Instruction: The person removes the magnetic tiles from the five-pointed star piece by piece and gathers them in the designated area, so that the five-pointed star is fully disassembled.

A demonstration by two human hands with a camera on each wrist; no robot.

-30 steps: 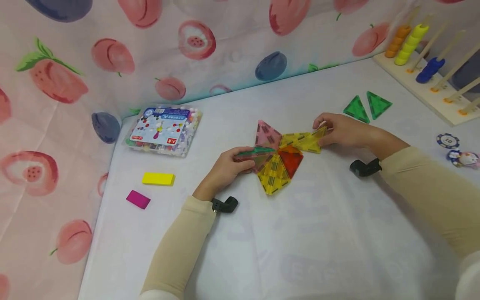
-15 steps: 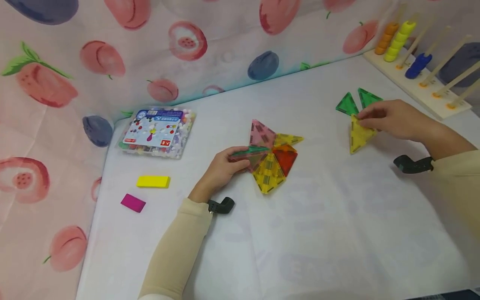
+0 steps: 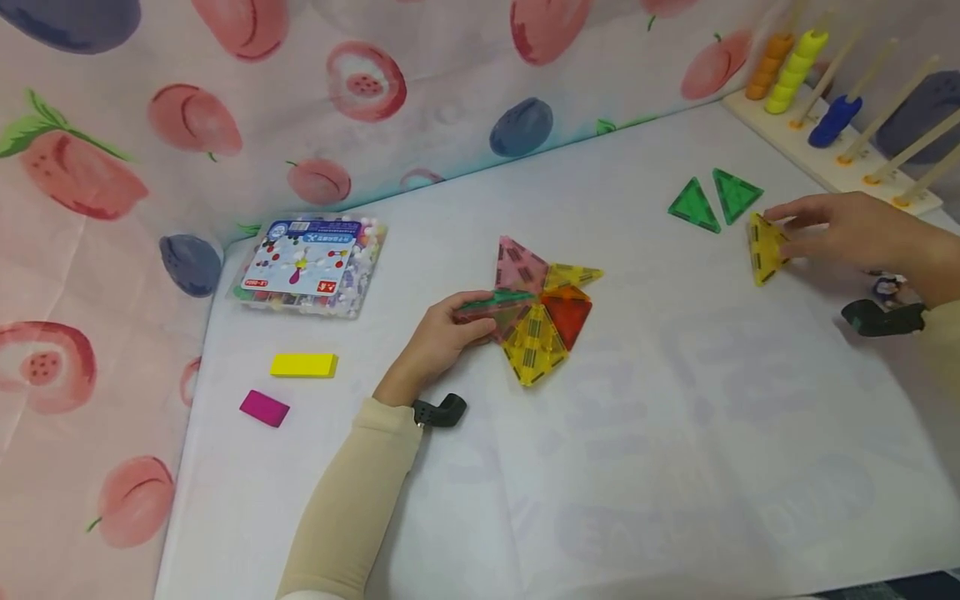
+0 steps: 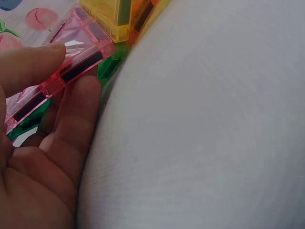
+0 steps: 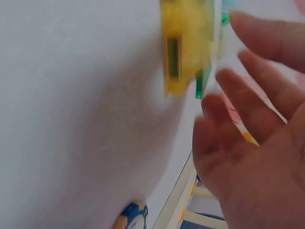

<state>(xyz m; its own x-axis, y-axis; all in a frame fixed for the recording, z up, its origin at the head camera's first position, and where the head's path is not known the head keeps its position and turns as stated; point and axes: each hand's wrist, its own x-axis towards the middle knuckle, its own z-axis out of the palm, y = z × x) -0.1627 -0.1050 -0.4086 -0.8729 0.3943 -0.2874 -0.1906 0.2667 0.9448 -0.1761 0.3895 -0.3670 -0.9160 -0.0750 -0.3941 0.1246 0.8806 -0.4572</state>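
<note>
A cluster of translucent triangle tiles lies mid-table: pink, yellow and red pieces meeting at one point. My left hand pinches the stacked pink tile and green tile at the cluster's left side, thumb on top and fingers beneath. Far to the right, a lone yellow triangle tile lies on the white cloth. My right hand hovers just right of it with fingers straight and spread. In the blurred right wrist view the yellow tile sits apart from the fingers.
Two green triangles lie just left of the yellow tile. A wooden peg board with coloured rings stands at the back right. A bead box, a yellow block and a magenta block lie at the left. Fruit-print fabric walls the back.
My right hand pulled a yellow triangle off the cluster, carried it right past the green triangles and let it go. The left hand kept its hold on the cluster.
</note>
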